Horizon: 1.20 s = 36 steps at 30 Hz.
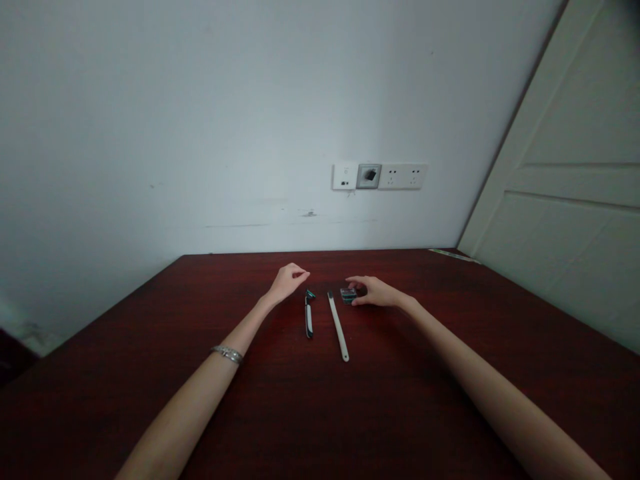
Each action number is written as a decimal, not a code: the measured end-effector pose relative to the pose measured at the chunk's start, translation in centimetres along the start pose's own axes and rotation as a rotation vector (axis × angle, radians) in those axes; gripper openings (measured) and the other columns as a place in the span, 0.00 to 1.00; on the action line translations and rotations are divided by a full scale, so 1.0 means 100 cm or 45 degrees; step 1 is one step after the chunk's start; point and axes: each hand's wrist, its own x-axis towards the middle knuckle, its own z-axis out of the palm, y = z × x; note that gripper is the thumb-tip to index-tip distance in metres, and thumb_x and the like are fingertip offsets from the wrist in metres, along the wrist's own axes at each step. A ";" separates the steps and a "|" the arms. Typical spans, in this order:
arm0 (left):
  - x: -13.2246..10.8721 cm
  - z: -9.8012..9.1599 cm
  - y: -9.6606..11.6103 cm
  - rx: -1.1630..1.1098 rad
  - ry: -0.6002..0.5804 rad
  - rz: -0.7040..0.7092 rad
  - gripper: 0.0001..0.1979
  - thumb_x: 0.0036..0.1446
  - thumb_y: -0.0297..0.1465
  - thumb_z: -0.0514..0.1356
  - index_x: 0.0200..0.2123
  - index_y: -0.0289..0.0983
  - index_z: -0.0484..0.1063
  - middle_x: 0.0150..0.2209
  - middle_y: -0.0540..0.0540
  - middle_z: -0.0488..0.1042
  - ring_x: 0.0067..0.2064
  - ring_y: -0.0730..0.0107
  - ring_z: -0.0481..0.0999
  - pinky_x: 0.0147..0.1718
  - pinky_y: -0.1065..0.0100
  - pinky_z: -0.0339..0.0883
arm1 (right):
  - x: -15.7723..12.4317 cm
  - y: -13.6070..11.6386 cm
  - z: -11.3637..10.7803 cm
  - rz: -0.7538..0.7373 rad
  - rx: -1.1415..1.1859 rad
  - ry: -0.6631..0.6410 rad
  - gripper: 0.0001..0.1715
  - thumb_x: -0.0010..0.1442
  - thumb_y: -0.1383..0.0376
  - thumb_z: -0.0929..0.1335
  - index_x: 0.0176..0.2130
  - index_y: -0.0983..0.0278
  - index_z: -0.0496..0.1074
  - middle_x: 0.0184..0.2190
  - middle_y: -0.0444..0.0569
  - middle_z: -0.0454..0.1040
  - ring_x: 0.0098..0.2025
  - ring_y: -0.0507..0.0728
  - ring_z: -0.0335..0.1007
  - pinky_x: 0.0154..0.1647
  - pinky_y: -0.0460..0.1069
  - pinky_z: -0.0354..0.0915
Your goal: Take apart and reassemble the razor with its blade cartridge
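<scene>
On the dark red table, my left hand (289, 280) hovers beside a razor (309, 319), thumb and fingertips pinched together with nothing visible between them. The razor has a white and black handle and a teal head at its far end. To its right lies a slim white toothbrush (339, 330) with a dark head pointing away from me. My right hand (375, 291) is at a small clear case (347, 295) with dark and teal contents. Its fingers are apart and curved around the case's right side, with the thumb at the near corner; firm contact is unclear.
A white wall (250, 133) stands behind the table (280, 413), with a row of sockets and switches (403, 177) on it. A pale panelled door (565, 180) is at the right. A thin strip (454, 255) lies along the table's far right edge.
</scene>
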 end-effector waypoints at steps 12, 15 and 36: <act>0.002 -0.007 -0.003 0.117 0.129 -0.145 0.14 0.53 0.39 0.57 0.30 0.37 0.78 0.34 0.44 0.78 0.38 0.63 0.75 0.40 0.66 0.64 | -0.002 -0.003 -0.002 0.104 0.057 0.023 0.42 0.43 0.58 0.74 0.56 0.65 0.63 0.48 0.55 0.71 0.45 0.59 0.68 0.46 0.53 0.64; 0.002 -0.013 0.002 0.107 0.137 -0.226 0.13 0.52 0.39 0.58 0.30 0.38 0.78 0.34 0.44 0.79 0.38 0.61 0.76 0.38 0.66 0.65 | -0.003 -0.002 -0.005 0.100 0.037 0.049 0.41 0.44 0.58 0.73 0.56 0.65 0.63 0.48 0.55 0.71 0.44 0.58 0.68 0.46 0.52 0.64; -0.040 -0.018 0.051 0.345 -0.469 -0.601 0.19 0.47 0.44 0.59 0.14 0.37 0.72 0.20 0.46 0.75 0.25 0.68 0.74 0.26 0.71 0.62 | -0.041 -0.055 -0.017 -0.078 -0.104 -0.014 0.20 0.54 0.59 0.66 0.46 0.62 0.73 0.33 0.49 0.76 0.31 0.55 0.70 0.34 0.49 0.64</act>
